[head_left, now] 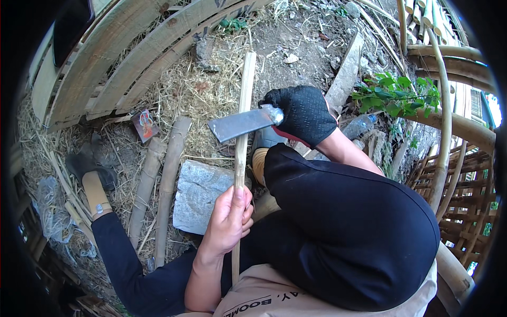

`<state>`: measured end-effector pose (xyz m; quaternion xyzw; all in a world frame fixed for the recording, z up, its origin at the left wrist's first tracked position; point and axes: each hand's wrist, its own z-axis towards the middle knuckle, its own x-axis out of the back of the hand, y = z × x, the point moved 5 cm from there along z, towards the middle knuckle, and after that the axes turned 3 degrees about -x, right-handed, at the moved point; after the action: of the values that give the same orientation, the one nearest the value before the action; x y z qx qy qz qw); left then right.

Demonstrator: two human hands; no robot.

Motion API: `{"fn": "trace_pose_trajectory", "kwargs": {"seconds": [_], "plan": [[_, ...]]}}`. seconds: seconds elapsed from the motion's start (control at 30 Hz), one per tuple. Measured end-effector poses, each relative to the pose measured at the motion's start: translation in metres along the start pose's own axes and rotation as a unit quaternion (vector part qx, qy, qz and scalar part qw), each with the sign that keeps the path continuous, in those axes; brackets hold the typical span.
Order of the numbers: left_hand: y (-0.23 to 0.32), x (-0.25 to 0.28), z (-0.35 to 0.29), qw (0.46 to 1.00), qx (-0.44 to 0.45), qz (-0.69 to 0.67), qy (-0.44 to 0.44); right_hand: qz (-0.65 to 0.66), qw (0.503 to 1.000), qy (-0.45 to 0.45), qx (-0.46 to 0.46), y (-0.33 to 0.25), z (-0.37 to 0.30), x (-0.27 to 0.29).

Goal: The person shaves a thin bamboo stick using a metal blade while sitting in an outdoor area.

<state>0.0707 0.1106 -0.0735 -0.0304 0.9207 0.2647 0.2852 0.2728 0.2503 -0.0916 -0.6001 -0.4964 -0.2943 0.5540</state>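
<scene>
- Left hand (229,217): fist round stick (241,158), thumb along it, right of block (196,187).
- Right hand (305,116): gloved, fingers wrapped on knife (244,124), beyond block.
- Stick: passes block's right edge, knife across it.

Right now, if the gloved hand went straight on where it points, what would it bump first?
Probably the stick, just left of the right hand; the blade crosses it in the picture, but depth is unclear.

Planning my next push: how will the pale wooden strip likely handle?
The wooden strip is probably stiff, since it runs nearly straight past the left hand. It looks light, being slim for its length. Flat-looking sides may resist rolling.
</scene>
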Motion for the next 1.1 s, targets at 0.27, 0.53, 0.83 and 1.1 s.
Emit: {"fn": "trace_pose_trajectory", "kwargs": {"seconds": [0.27,0.53,0.83,1.1], "plan": [[-0.006,0.005,0.000,1.000,0.004,0.005,0.014,-0.079,0.997,-0.009,0.004,0.024,0.031,0.004],[-0.012,-0.022,-0.005,0.997,-0.026,0.036,-0.069,-0.072,0.984,0.098,-0.133,0.086,0.039,0.042],[0.007,0.022,0.002,0.993,0.013,-0.117,-0.024,0.174,0.983,0.017,-0.051,0.029,-0.009,0.016],[0.001,0.013,0.004,0.998,0.002,-0.056,-0.026,0.064,0.989,0.001,0.131,-0.025,-0.008,-0.004]]}}
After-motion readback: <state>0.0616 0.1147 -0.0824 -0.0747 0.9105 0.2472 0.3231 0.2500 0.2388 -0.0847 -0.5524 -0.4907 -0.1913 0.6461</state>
